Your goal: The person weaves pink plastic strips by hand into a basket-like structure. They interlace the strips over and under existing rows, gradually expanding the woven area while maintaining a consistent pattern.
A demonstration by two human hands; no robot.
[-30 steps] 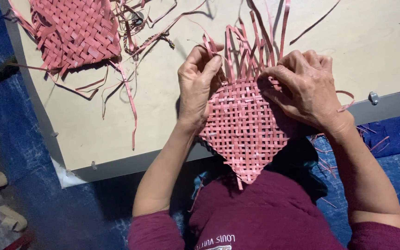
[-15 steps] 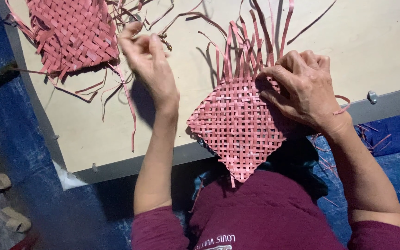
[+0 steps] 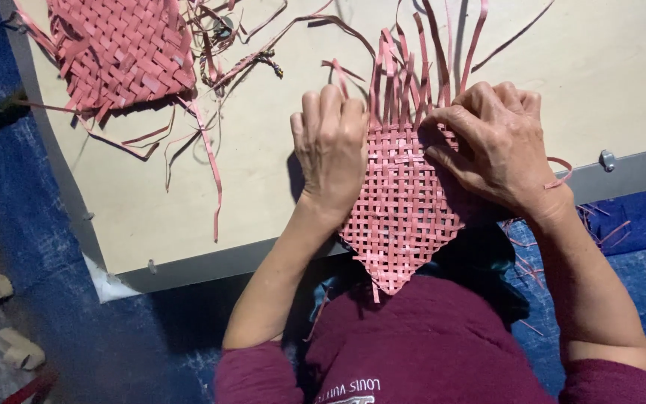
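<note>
A pink woven mat point(image 3: 401, 213), diamond-shaped with loose strips fanning up from its top edge, lies on the pale board point(image 3: 263, 187) and overhangs its near edge toward my lap. My left hand point(image 3: 330, 146) rests curled on the mat's upper left edge, fingertips at the base of the loose strips. My right hand point(image 3: 499, 146) presses on the mat's upper right, fingers bent onto the weave and strips. Whether either hand pinches a single strip is hidden by the fingers.
A second pink woven mat point(image 3: 117, 52) lies at the board's far left corner with stray strips point(image 3: 203, 150) trailing from it. A metal bracket point(image 3: 607, 159) sits on the board's grey edge at right. Blue cloth point(image 3: 54, 262) covers the floor around.
My left hand had reached up toward the loose strips by the far mat, then came back down onto the near mat's left edge. My right hand stayed put.
</note>
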